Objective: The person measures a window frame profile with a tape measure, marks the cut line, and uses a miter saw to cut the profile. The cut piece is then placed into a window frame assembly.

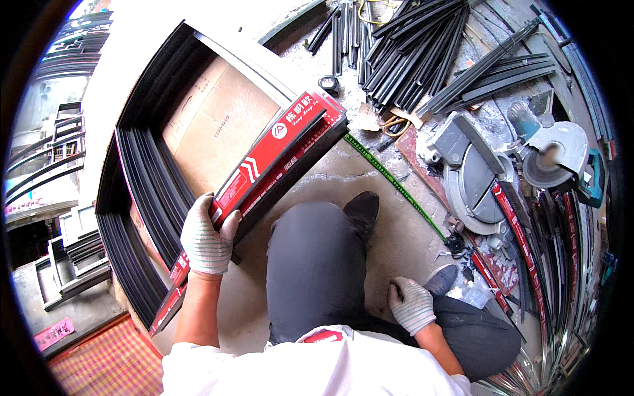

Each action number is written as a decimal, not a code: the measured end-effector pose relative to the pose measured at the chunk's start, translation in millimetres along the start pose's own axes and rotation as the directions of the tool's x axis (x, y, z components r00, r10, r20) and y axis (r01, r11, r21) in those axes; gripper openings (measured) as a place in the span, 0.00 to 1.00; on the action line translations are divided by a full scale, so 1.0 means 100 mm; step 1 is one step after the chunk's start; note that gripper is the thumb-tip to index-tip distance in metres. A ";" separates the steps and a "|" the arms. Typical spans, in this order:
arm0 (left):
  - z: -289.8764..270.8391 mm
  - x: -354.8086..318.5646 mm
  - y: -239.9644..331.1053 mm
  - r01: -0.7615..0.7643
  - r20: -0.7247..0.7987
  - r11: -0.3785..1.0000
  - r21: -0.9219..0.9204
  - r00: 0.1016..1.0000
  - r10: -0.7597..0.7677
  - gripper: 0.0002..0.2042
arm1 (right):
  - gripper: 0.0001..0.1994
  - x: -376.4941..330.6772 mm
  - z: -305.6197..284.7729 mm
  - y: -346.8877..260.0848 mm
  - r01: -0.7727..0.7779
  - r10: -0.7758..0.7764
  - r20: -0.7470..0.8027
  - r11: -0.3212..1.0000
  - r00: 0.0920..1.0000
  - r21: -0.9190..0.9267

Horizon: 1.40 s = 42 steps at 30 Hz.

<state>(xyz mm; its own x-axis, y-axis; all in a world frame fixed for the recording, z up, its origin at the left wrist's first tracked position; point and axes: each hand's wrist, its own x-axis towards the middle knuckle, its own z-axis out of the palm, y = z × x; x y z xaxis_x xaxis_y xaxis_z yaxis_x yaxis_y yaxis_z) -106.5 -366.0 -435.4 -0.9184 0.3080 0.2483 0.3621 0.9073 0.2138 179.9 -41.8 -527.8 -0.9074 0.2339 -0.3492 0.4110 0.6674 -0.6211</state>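
Observation:
My left hand, in a white glove with thin stripes, is closed around the edge of a black profile strip with red-and-white film. The strip lies at a slant along the near side of a large black frame, above a brown cardboard sheet. My right hand, gloved alike, rests low beside my right leg. Its fingers are loosely bent and slightly apart, with nothing seen in them. A green tape measure blade runs slantwise over the floor from near the strip's far end to its dark case.
A mitre saw with a round blade stands at the right. Several black profile offcuts are heaped at the back. Long strips, some red-filmed, lie at the right edge. A second tape measure sits beyond the frame. A checked cloth lies lower left.

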 end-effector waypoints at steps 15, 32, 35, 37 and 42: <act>-0.51 0.40 -0.06 -0.061 -0.056 0.990 0.125 0.996 0.068 0.16 | 0.10 -0.07 -0.04 -0.05 0.080 -0.084 -0.038 0.991 0.996 -0.106; -0.17 0.95 -0.55 0.077 0.422 0.997 0.016 0.903 -0.076 0.25 | 0.11 -0.15 0.09 0.20 0.046 -0.046 0.000 0.991 0.999 -0.123; -0.14 0.91 -0.67 0.053 0.413 0.999 -0.004 0.910 -0.047 0.27 | 0.11 -0.16 0.12 0.18 0.038 -0.033 0.036 0.989 0.999 -0.143; -0.15 0.88 -0.70 0.021 0.404 1.000 -0.009 0.915 -0.016 0.25 | 0.12 -0.16 0.12 0.17 0.047 -0.039 0.052 0.985 0.998 -0.169; -0.17 0.94 -0.63 0.049 0.450 0.996 -0.069 0.893 -0.013 0.24 | 0.12 -0.17 0.13 0.25 0.010 0.004 0.084 0.985 0.996 -0.174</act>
<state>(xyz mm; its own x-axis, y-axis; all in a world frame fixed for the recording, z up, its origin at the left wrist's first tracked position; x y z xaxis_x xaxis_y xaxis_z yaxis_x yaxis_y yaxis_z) -212.6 -398.9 -410.0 -0.8965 0.3920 -0.2064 0.3264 0.8995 0.2904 207.1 -38.0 -546.4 -0.8949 0.1765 -0.4098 0.3802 0.7824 -0.4933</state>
